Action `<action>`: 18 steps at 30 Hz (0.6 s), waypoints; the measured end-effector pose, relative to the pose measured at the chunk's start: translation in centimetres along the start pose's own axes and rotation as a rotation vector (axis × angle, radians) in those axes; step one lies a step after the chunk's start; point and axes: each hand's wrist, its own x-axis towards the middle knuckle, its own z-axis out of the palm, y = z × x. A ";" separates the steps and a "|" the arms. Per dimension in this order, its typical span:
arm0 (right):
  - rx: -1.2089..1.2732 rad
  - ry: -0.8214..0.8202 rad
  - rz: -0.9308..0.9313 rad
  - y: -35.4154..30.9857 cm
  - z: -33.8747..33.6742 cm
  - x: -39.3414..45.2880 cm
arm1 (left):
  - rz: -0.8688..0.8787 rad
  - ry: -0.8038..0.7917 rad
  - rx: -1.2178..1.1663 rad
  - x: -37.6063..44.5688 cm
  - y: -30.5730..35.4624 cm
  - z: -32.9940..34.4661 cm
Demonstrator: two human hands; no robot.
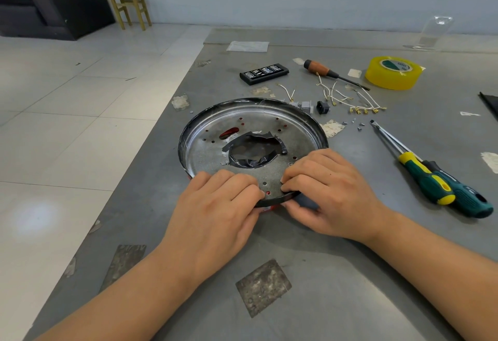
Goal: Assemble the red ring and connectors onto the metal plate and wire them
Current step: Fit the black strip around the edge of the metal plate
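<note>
A round metal plate [299, 138] with a raised dark rim lies on the grey table, its centre hole edged with black tape. Red from the ring [229, 132] underneath shows through a slot and small holes, and at the near rim. My left hand [215, 206] and my right hand [328, 192] both grip the plate's near edge, fingers on top and thumbs at the rim. Behind the plate lie grey and black connectors [321, 107] and several white wires [347, 98] with brass terminals.
Two green-and-yellow screwdrivers [442, 187] lie to the right, small screws [358, 125] near their tips. A wooden-handled screwdriver [320, 69], a black bit case [264, 73] and a yellow tape roll [392, 72] sit at the back. The table's left edge runs diagonally beside the plate.
</note>
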 end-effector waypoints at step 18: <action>-0.035 -0.014 -0.007 0.0 -0.2 -0.1 | 0.005 -0.014 -0.004 0.1 0.2 -0.2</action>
